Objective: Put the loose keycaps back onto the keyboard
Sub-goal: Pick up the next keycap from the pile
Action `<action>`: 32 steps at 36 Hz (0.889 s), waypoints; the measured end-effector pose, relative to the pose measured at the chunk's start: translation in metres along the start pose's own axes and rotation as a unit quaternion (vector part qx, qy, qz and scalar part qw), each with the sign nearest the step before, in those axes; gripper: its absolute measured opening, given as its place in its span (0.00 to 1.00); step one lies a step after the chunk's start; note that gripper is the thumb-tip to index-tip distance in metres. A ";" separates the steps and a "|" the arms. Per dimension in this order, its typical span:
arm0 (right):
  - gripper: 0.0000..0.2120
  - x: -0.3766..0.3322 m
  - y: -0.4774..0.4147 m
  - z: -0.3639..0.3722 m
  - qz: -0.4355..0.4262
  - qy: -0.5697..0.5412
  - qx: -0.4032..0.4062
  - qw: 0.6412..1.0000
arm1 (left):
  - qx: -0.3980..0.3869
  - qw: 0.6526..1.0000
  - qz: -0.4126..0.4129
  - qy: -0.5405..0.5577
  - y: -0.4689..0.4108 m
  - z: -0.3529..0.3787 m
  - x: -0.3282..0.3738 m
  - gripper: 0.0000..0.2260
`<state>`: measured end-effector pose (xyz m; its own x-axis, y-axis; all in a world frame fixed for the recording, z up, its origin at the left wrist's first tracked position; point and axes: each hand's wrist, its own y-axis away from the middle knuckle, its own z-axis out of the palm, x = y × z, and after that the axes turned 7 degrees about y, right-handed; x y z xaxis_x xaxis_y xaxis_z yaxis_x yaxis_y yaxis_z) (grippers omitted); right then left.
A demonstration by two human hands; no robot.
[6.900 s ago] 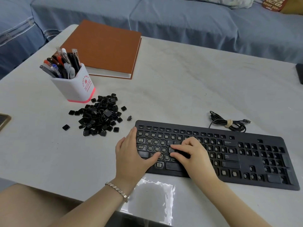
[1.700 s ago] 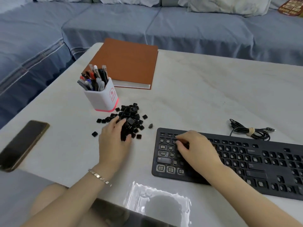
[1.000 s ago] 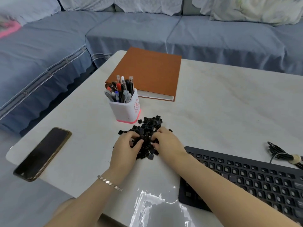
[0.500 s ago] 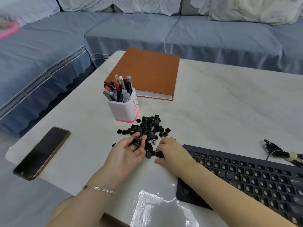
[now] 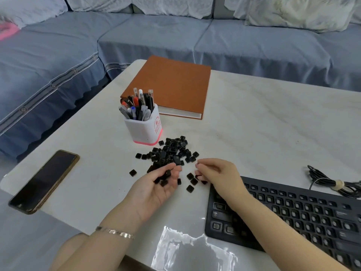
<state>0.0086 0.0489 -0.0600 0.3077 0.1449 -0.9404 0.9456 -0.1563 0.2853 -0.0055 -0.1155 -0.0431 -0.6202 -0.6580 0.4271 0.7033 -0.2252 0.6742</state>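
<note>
Keycaps, small black square plastic ones [image 5: 172,151], lie in a heap on the white stone table [image 5: 273,130], just past the tips of both hands' fingers. The left hand [image 5: 154,189] is turned palm up, and its fingers [image 5: 172,170] curl round a few keycaps that sit in the palm. The right hand [image 5: 216,173] has its fingers [image 5: 203,167] bent in toward the thumb; I cannot tell if they pinch a keycap or nothing. A few more keycaps lie flat between the two hands, just beside the right fingertips. The flat black plastic keyboard [image 5: 293,216], with many bare spots, is to the right of the fingers, and its long side runs away to the right. The right hand is nearer, its arm across the keyboard's left end, so I think it should carry the next keycap there. Past the heap stand a white pen pot with a pink foot [image 5: 144,128] and an orange-brown book [image 5: 175,87].
</note>
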 end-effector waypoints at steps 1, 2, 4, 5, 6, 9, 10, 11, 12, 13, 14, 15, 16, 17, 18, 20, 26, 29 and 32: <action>0.07 -0.004 0.007 -0.006 0.037 -0.107 -0.016 0.993 | -0.004 1.000 0.002 -0.014 0.000 0.001 -0.004 0.08; 0.06 -0.006 0.013 -0.011 0.066 -0.195 -0.031 0.978 | -0.008 1.000 0.000 -0.026 0.001 0.003 -0.008 0.08; 0.08 -0.011 0.027 -0.023 0.100 -0.324 -0.052 0.939 | -0.018 0.999 -0.005 -0.042 0.002 0.007 -0.016 0.11; 0.08 -0.014 0.034 -0.029 0.108 -0.368 -0.056 0.922 | -0.021 0.999 -0.009 -0.044 0.002 0.009 -0.020 0.12; 0.09 -0.016 0.040 -0.035 0.113 -0.400 -0.056 0.908 | -0.023 0.999 -0.011 -0.044 0.003 0.012 -0.024 0.12; 0.09 -0.022 0.055 -0.049 0.124 -0.453 -0.037 0.882 | -0.029 0.999 -0.016 -0.040 0.005 0.019 -0.035 0.08; 0.09 -0.023 0.060 -0.053 0.125 -0.463 -0.030 0.877 | -0.031 0.998 -0.017 -0.043 0.006 0.022 -0.039 0.09; 0.08 -0.025 0.064 -0.057 0.125 -0.471 -0.023 0.873 | -0.034 0.998 -0.016 -0.052 0.007 0.024 -0.043 0.10; 0.07 -0.025 0.068 -0.061 0.126 -0.478 -0.014 0.869 | -0.037 0.997 -0.014 -0.063 0.009 0.027 -0.047 0.11; 0.06 -0.026 0.071 -0.065 0.127 -0.480 -0.007 0.868 | -0.040 0.996 -0.012 -0.075 0.010 0.030 -0.051 0.11; 0.07 -0.025 0.074 -0.069 0.130 -0.474 -0.001 0.871 | -0.044 0.995 -0.010 -0.087 0.012 0.033 -0.055 0.11; 0.09 -0.023 0.077 -0.073 0.133 -0.460 0.005 0.878 | -0.048 0.994 -0.007 -0.101 0.013 0.035 -0.059 0.11; 0.10 -0.022 0.080 -0.076 0.133 -0.443 0.010 0.886 | -0.053 0.992 -0.006 -0.117 0.013 0.038 -0.063 0.11; 0.08 -0.020 0.083 -0.079 0.130 -0.429 0.017 0.894 | -0.057 0.989 -0.006 -0.134 0.014 0.040 -0.067 0.11; 0.07 -0.019 0.086 -0.082 0.126 -0.417 0.022 0.900 | -0.060 0.986 -0.007 -0.152 0.014 0.042 -0.071 0.10; 0.07 -0.013 0.090 -0.087 0.122 -0.396 0.026 0.910 | -0.060 0.979 -0.003 -0.195 0.014 0.045 -0.079 0.10; 0.09 0.004 0.101 -0.101 0.111 -0.323 0.050 0.939 | -0.030 0.953 0.023 -0.302 0.016 0.044 -0.096 0.13; 0.09 0.012 0.105 -0.106 0.094 -0.216 0.082 0.968 | -0.020 0.946 0.029 -0.322 0.017 0.042 -0.100 0.16; 0.09 0.023 0.108 -0.111 0.081 -0.157 0.105 0.979 | -0.012 0.949 0.031 -0.313 0.018 0.041 -0.101 0.16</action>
<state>0.1298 0.1432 -0.0299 0.3728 -0.2001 -0.9061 0.8348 -0.3541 0.4216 0.0556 -0.0238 -0.0497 -0.6572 -0.1165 0.7446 0.7480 -0.2222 0.6254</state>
